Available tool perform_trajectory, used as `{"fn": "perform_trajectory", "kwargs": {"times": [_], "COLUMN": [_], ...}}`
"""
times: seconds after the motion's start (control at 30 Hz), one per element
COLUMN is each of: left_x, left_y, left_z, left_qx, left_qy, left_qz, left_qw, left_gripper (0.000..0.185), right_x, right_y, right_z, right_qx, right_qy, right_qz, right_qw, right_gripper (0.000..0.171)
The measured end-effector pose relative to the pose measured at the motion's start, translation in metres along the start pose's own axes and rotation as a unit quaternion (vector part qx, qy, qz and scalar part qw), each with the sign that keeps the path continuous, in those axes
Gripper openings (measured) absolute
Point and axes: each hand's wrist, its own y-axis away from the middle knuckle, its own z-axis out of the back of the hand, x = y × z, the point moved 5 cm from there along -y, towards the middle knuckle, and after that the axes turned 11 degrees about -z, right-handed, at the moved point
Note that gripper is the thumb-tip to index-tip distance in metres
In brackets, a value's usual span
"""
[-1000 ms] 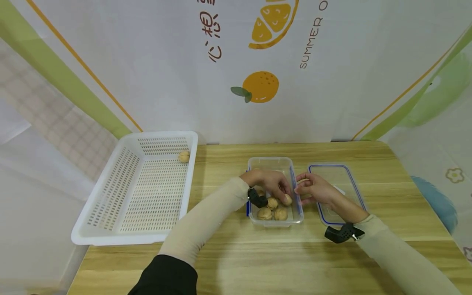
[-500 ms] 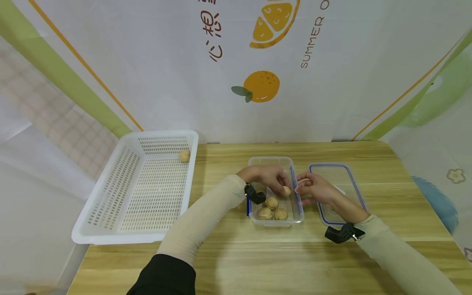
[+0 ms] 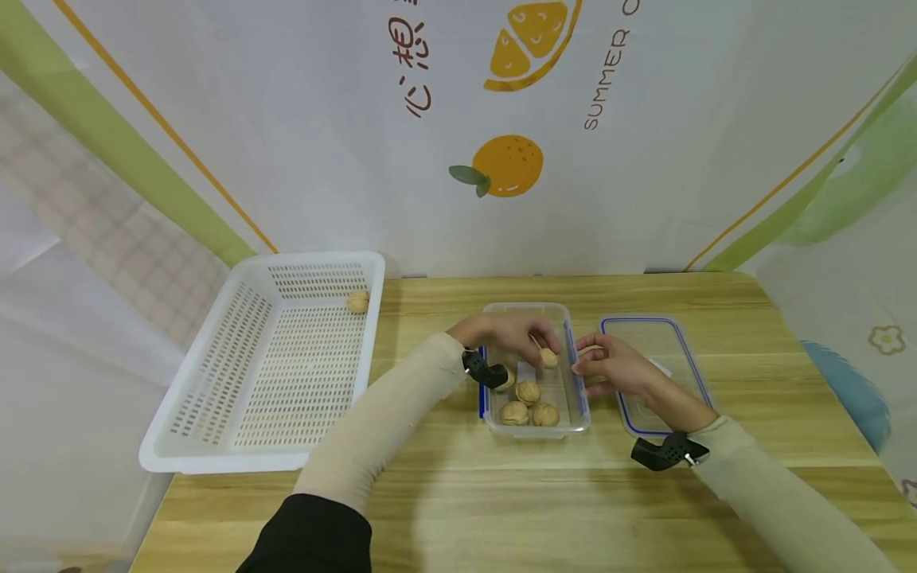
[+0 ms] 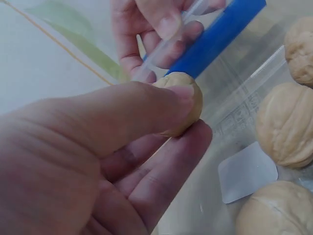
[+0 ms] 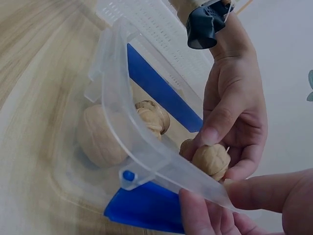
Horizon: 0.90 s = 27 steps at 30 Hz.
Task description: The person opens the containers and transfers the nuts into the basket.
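My left hand (image 3: 507,332) pinches a walnut (image 3: 548,358) between thumb and fingers, over the far part of a clear plastic food box (image 3: 526,432). In the left wrist view the thumb lies on top of this walnut (image 4: 190,115) with fingers beneath. Several other walnuts (image 3: 528,393) lie in the near half of the box, beside a small white slip (image 4: 247,172). My right hand (image 3: 618,368) holds the box's right wall; the right wrist view shows the thumb (image 5: 254,193) on one side of the rim and fingers on the other.
A white perforated basket (image 3: 254,463) stands at the left with one walnut (image 3: 357,302) in its far right corner. The clear lid with a blue seal (image 3: 648,321) lies right of the box, partly under the right hand. A printed curtain (image 3: 322,159) rises behind the wooden table (image 3: 501,509).
My left hand has moved toward the far end of the box, carrying the pinched walnut with it. More of the walnuts near it show now. The right hand stays where it was.
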Motion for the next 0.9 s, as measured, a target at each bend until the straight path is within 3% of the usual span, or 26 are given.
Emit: {"fn": "perform_trajectory", "kwargs": {"times": [0.6,0.9], "left_x": [-0.012,-0.022], "left_y": [0.014,0.032], "left_z": [0.022,0.044], "left_qx": [-0.051,-0.111], "left_qy": [0.040,0.072], "left_qz": [-0.008,-0.027], "left_qw": [0.9979,0.9909], "left_gripper": [0.032,0.033], "right_x": [0.001,0.001], "right_y": [0.001,0.000], "right_z": [-0.001,-0.002], "right_qx": [0.003,0.003], "right_qy": [-0.001,-0.003], "right_qz": [0.002,0.000], "right_qw": [1.000,1.000], "right_gripper": [0.047,0.046]}}
